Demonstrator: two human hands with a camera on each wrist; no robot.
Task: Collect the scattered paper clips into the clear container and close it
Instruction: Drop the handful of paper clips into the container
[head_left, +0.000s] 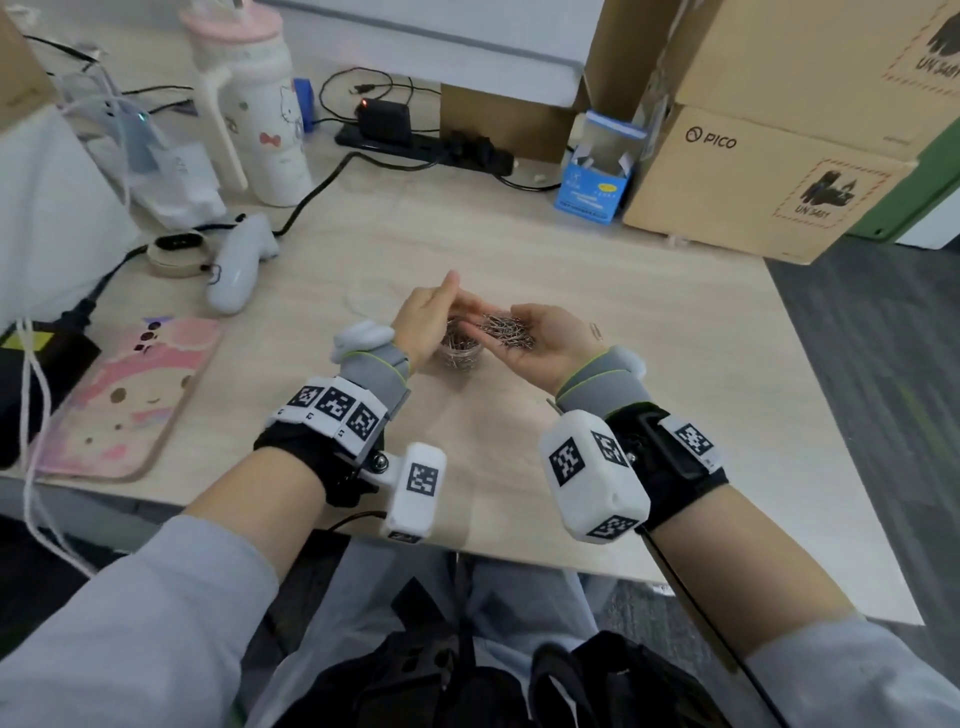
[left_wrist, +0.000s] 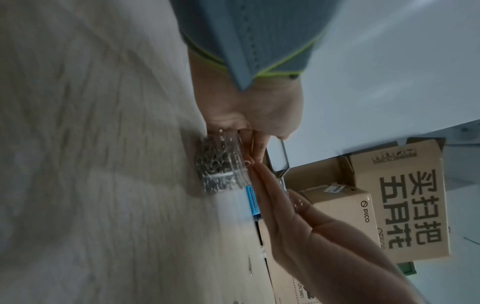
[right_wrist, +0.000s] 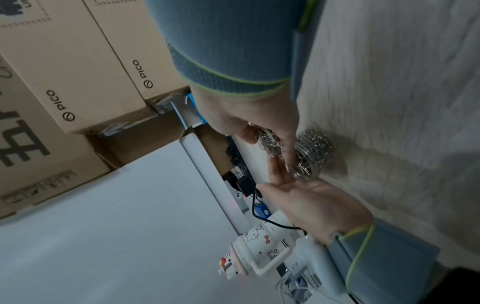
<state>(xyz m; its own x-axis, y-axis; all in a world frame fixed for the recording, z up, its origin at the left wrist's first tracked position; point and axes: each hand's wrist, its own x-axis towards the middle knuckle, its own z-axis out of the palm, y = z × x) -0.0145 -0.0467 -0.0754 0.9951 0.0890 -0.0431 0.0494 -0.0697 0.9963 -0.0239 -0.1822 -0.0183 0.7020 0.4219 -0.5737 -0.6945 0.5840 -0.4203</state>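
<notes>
Right hand lies palm-up, fingers cupped loosely w/ a heap of paper clips resting on the palm, so the grip is a shallow open cradle rather than a pinch. Left hand stands edge-on beside it, fingers straight, touching the right fingertips and acting as a wall; it holds nothing. The clear container stands upright on the tabletop directly below and between both hands, mouth up, already part-filled w/ clips, as the wrist views show. Key relation: the heap sits just above and to the right of the mouth, w/ the right fingertips pointing left toward it, so the pour probably runs down off the fingertips into the opening. Container's long axis is vertical; the clips lie tangled w/ no common direction. One stray clip lies on the tabletop just right of the right wrist, nearer that hand. No lid can be made out; closing comes later.
</notes>
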